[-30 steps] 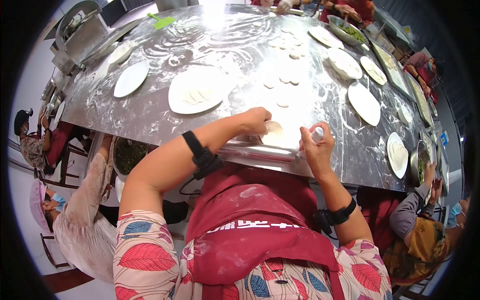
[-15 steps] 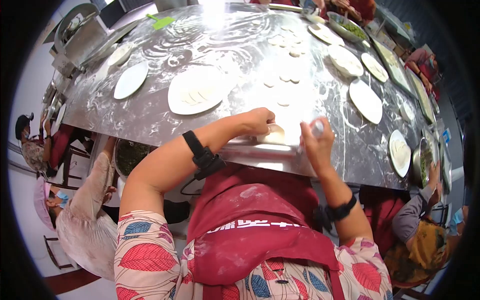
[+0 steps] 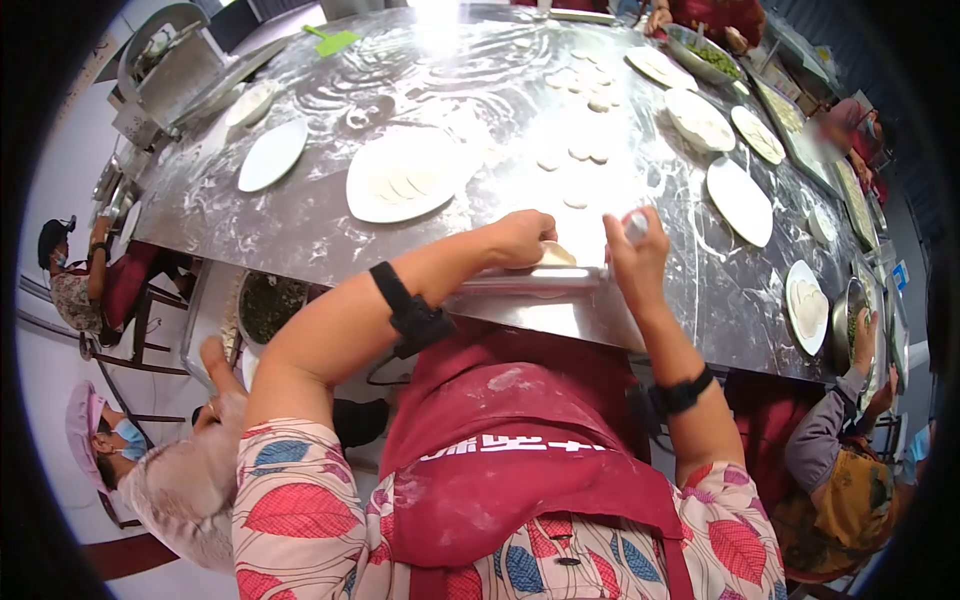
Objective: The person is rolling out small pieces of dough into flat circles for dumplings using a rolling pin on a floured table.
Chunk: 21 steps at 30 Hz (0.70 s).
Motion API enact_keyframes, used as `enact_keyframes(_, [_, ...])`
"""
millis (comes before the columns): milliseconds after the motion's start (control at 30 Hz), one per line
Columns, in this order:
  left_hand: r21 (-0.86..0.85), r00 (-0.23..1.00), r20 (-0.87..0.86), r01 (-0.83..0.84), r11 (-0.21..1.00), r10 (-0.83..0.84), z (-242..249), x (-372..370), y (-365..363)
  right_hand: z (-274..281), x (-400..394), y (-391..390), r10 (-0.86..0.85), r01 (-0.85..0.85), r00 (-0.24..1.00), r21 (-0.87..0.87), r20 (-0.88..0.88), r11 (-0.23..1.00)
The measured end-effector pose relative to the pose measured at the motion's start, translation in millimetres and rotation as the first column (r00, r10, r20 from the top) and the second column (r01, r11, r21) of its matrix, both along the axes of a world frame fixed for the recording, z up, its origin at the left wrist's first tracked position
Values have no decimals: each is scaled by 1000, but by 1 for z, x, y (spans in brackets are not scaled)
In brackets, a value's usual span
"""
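Note:
My left hand (image 3: 527, 238) is closed at the front edge of the floury steel table, its fingers pinching the side of a small round dough wrapper (image 3: 556, 256). Just to the right, my right hand (image 3: 640, 262) is wrapped round a rolling pin (image 3: 635, 228); a pale end shows between thumb and fingers, and the rest is hard to make out. Several small dough discs (image 3: 588, 153) lie on the table ahead of both hands. Beyond my left forearm, a white plate (image 3: 365, 205) holds a few thin wrappers.
More white plates (image 3: 740, 205) stand at left and right. A green scraper (image 3: 335, 42) lies at the back. A bowl of green filling (image 3: 272, 305) sits by a co-worker (image 3: 185, 470) at my left. Other people work at the right and far side.
Both hands have moved slightly away from me, and the wrapper with them. My view has shifted a little. The left co-worker's arm has moved down.

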<state>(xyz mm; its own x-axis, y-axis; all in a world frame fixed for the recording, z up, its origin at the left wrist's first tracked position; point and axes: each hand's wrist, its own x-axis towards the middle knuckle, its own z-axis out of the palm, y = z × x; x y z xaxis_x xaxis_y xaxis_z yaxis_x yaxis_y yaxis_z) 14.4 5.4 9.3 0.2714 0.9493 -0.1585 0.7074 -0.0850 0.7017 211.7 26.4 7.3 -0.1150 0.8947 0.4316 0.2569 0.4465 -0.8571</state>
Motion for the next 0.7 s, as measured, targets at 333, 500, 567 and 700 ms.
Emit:
enact_keyframes(333, [-2,999,29,37,999,-37,-1,6,-14,3,14,-32,73,-87,991,-134,-112,987])
enact_keyframes(500, [-15,978,205,-42,999,44,17,-36,-6,2,20,-50,144,-166,972,-113,-185,980])
enact_keyframes(567, [101,983,162,-108,989,91,32,-78,1,0,22,-48,150,-172,970,-106,-191,979])
enact_keyframes(700, [320,929,-31,-341,884,370,49,-184,21,-1,23,-49,142,-162,971,-92,-190,983])
